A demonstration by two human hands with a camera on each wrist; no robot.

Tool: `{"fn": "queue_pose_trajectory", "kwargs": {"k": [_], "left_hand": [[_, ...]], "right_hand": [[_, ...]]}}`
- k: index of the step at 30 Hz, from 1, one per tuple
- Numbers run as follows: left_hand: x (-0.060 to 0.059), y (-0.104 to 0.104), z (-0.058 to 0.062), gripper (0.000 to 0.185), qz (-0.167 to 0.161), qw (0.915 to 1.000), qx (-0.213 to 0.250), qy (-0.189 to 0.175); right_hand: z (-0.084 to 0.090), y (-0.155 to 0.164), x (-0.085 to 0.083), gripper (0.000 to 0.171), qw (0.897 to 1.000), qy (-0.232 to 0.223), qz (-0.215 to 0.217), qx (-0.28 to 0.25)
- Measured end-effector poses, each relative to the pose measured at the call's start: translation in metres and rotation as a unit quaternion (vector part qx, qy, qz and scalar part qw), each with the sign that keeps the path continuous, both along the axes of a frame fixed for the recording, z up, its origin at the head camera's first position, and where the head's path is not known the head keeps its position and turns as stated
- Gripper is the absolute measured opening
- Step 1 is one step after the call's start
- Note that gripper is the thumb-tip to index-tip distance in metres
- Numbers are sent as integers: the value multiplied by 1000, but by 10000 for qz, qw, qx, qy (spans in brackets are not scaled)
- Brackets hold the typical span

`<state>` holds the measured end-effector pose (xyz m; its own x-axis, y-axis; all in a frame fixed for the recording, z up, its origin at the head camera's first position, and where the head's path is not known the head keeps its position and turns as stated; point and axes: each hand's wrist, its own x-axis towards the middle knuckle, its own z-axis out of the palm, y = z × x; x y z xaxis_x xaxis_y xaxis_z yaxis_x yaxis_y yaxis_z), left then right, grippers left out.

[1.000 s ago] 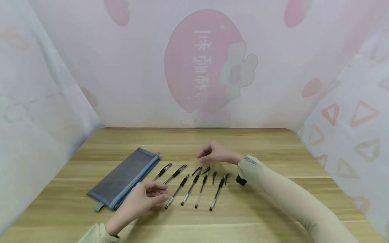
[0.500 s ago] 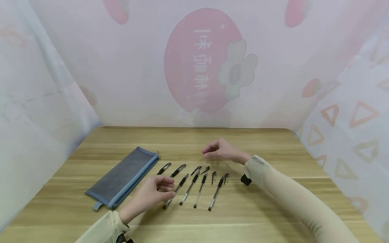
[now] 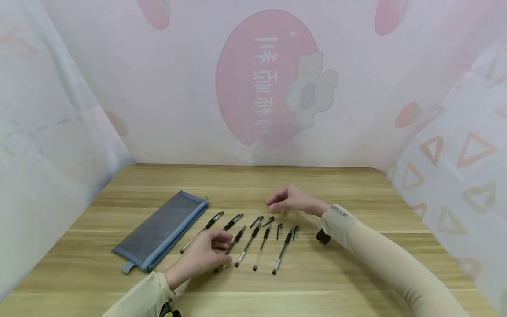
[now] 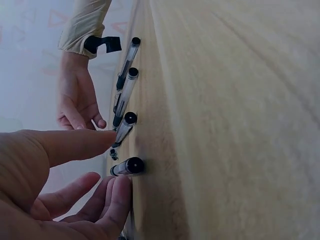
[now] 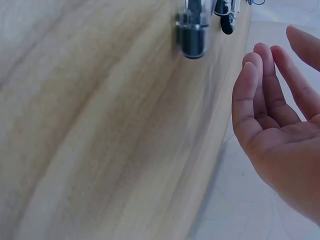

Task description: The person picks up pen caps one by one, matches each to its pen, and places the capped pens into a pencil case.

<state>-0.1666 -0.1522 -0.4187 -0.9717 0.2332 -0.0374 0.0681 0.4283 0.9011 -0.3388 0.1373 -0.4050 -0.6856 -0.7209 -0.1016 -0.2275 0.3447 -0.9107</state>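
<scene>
Several black gel pens lie in a row on the wooden table. My left hand [image 3: 203,253] hovers over an uncapped pen [image 3: 237,237], hiding part of its barrel. In the left wrist view, that pen's end [image 4: 129,166] sits between the spread thumb and the fingers; the fingers are close to it, and contact cannot be told. My right hand [image 3: 295,200] holds nothing, its fingers loosely bent, above the table behind the loose pen caps [image 3: 279,231]. Two capped pens [image 3: 215,218] lie left of the left hand's pen. Further uncapped pens [image 3: 282,253] lie to its right.
A grey mesh pencil case [image 3: 158,226] with a blue zipper edge lies left of the pens. The wooden table [image 3: 336,281] ends at a printed cloth backdrop [image 3: 178,97], with more cloth at both sides.
My left hand has moved right, from beside the capped pens to over the uncapped pen, baring more of a capped pen. My right hand has shifted slightly right.
</scene>
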Motion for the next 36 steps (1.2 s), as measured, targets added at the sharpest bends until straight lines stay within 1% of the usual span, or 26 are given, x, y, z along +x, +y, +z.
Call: {"fn": "queue_pose_trajectory", "kwargs": {"k": [4,9,11,16,19,27,31,36], "left_hand": [[0,0,-1,56,-63,9999,-94,-17],[1,0,-1,54,-103,9999,-80,37],[1,1,-1,52,-95,9998,-165,103],[0,0,-1,43,58,9982,-532,282],[0,-1,-1,38,113,9972,-646,368],[1,-3,1,29,170,9977,-452,473],[1,-4,1,27,161,9984,-343,419],[1,-6,-1,26,178,9985,-333,399]], "right_hand": [[1,1,1,29,10000,8,-9,54],[0,2,4,29,9999,-10,27,133],[-1,2,4,28,9998,12,71,164],[-4,0,6,26,9997,15,141,218],[-5,0,6,26,9996,-10,141,253],[-5,0,7,25,9995,-29,194,236],[-5,0,6,24,9995,-81,185,236],[-4,0,6,24,9993,-240,249,115]]}}
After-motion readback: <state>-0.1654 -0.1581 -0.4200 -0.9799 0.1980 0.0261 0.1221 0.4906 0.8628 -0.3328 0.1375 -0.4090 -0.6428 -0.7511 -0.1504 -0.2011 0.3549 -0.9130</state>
